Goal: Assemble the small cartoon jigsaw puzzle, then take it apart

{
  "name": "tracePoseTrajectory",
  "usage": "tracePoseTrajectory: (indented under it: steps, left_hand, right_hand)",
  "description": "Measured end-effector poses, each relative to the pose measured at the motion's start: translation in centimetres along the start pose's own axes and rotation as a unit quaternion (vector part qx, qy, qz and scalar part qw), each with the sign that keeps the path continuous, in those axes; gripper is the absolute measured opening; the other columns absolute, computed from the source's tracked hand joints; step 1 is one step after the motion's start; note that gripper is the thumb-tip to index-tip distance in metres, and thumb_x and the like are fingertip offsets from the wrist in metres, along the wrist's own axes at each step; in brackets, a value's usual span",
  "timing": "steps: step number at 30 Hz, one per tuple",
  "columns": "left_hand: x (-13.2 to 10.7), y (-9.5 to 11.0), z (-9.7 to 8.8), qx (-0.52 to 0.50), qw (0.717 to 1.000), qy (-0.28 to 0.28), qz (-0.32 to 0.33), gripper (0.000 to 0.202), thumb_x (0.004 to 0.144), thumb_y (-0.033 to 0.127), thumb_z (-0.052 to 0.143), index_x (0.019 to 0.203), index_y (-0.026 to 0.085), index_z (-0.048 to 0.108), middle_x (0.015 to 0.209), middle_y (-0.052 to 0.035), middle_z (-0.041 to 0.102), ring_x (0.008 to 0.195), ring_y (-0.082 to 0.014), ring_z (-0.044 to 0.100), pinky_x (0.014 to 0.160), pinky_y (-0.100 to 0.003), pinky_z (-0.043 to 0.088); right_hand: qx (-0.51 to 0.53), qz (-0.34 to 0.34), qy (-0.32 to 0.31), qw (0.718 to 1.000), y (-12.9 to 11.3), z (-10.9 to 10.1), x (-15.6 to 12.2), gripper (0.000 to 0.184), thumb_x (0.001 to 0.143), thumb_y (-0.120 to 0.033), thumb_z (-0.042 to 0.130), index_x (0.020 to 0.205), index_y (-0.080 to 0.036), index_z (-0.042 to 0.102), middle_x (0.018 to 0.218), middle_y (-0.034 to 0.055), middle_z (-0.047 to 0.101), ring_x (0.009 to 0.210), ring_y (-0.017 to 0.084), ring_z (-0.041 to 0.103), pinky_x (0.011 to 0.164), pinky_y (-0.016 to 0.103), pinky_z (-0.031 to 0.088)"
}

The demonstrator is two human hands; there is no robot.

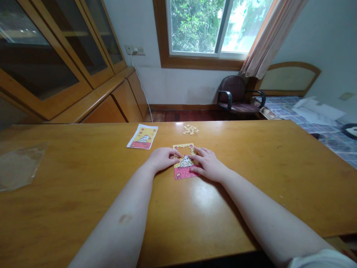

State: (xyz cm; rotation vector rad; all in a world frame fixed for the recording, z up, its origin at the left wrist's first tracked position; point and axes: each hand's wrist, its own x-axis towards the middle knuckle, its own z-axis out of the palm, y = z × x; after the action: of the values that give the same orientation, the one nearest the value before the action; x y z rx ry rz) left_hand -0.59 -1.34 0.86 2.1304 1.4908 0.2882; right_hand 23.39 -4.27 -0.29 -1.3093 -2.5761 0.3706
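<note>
A partly assembled jigsaw puzzle lies flat on the wooden table, pink below and yellow above, with a white cartoon animal in the middle and a gap near its top. My left hand rests at its left edge, fingers bent toward the picture; whether a piece is under the fingertips is too small to tell. On the right side my right hand lies with its fingers spread over the puzzle. Beyond it sits a small heap of loose puzzle pieces. To the left is a printed reference picture with a similar design.
The wooden table spans the view. A clear plastic bag lies at its left. Past the far edge stand a glass-door cabinet, an office chair and a bed under the window.
</note>
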Motion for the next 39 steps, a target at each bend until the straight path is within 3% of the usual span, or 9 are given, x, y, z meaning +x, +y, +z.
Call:
tracePoseTrajectory:
  steps: [5, 9, 16, 21, 24, 30, 35, 39]
  left_hand:
    - [-0.1, 0.0, 0.0, -0.007, 1.0, 0.0, -0.001, 0.031, 0.074, 0.047, 0.06, 0.096, 0.031, 0.073, 0.071, 0.0017, 0.063, 0.065, -0.0146, 0.055, 0.058, -0.025, 0.034]
    - [-0.2, 0.0, 0.0, -0.037, 0.999, 0.034, -0.02, 0.032, 0.078, 0.048, 0.055, 0.098, 0.027, 0.072, 0.071, 0.0007, 0.064, 0.067, -0.0159, 0.056, 0.06, -0.026, 0.036]
    - [0.1, -0.4, 0.1, -0.052, 0.996, 0.063, -0.032, 0.033, 0.081, 0.048, 0.052, 0.095, 0.025, 0.071, 0.075, -0.0004, 0.067, 0.071, -0.0178, 0.058, 0.062, -0.027, 0.037]
    - [0.1, -0.3, 0.1, -0.048, 0.996, 0.061, -0.035, 0.032, 0.081, 0.047, 0.052, 0.093, 0.025, 0.071, 0.075, 0.0001, 0.068, 0.071, -0.018, 0.059, 0.062, -0.027, 0.037]
    - [0.1, -0.2, 0.1, -0.048, 0.996, 0.064, -0.036, 0.032, 0.08, 0.047, 0.052, 0.094, 0.025, 0.071, 0.077, -0.0006, 0.069, 0.073, -0.0185, 0.059, 0.062, -0.027, 0.037]
    - [0.2, -0.3, 0.3, -0.05, 0.996, 0.068, -0.035, 0.032, 0.081, 0.047, 0.051, 0.093, 0.026, 0.071, 0.081, -0.0001, 0.07, 0.074, -0.0184, 0.06, 0.064, -0.027, 0.038]
    - [0.3, -0.5, 0.4, -0.047, 0.996, 0.065, -0.036, 0.032, 0.081, 0.047, 0.051, 0.094, 0.026, 0.071, 0.081, -0.0003, 0.07, 0.074, -0.0188, 0.06, 0.063, -0.027, 0.038]
    - [0.3, -0.7, 0.4, -0.042, 0.996, 0.066, -0.037, 0.032, 0.081, 0.048, 0.05, 0.095, 0.026, 0.071, 0.082, -0.0006, 0.07, 0.075, -0.0188, 0.06, 0.064, -0.027, 0.038]
  right_hand:
    - [0.023, 0.02, 0.013, 0.999, 0.6, 0.4, 0.0, 0.068, 0.084, -0.06, 0.052, 0.14, -0.022, 0.043, 0.146, 0.0134, 0.038, 0.132, 0.031, 0.035, 0.109, 0.05, 0.027]
    - [0.039, 0.063, 0.044, 0.996, 1.6, 0.8, 0.2, 0.074, 0.085, -0.058, 0.05, 0.144, -0.015, 0.035, 0.147, 0.0164, 0.037, 0.136, 0.029, 0.032, 0.112, 0.047, 0.025]
    - [0.019, 0.143, 0.094, 0.985, 2.2, 1.4, 1.2, 0.07, 0.088, -0.055, 0.045, 0.141, -0.01, 0.038, 0.146, 0.0169, 0.039, 0.136, 0.028, 0.033, 0.113, 0.045, 0.025]
    - [-0.03, 0.218, 0.112, 0.969, 2.9, 1.8, 2.4, 0.076, 0.088, -0.062, 0.039, 0.14, -0.007, 0.039, 0.145, 0.0202, 0.038, 0.136, 0.03, 0.032, 0.113, 0.045, 0.023]
    - [-0.055, 0.223, 0.095, 0.968, 3.9, 1.5, 4.1, 0.08, 0.086, -0.066, 0.038, 0.143, -0.011, 0.035, 0.148, 0.0184, 0.034, 0.137, 0.031, 0.03, 0.113, 0.046, 0.022]
    - [-0.06, 0.195, 0.06, 0.977, 5.8, 0.4, 7.8, 0.07, 0.086, -0.066, 0.039, 0.146, -0.03, 0.031, 0.154, 0.0096, 0.024, 0.139, 0.031, 0.027, 0.112, 0.046, 0.021]
    - [-0.057, 0.147, 0.039, 0.987, 6.2, 0.1, 8.2, 0.058, 0.087, -0.066, 0.039, 0.137, -0.038, 0.046, 0.155, 0.004, 0.024, 0.142, 0.031, 0.017, 0.113, 0.05, 0.015]
    - [-0.047, 0.117, 0.043, 0.991, 6.4, 0.1, 7.8, 0.053, 0.09, -0.062, 0.036, 0.134, -0.036, 0.05, 0.154, 0.0022, 0.027, 0.142, 0.028, 0.019, 0.114, 0.05, 0.012]
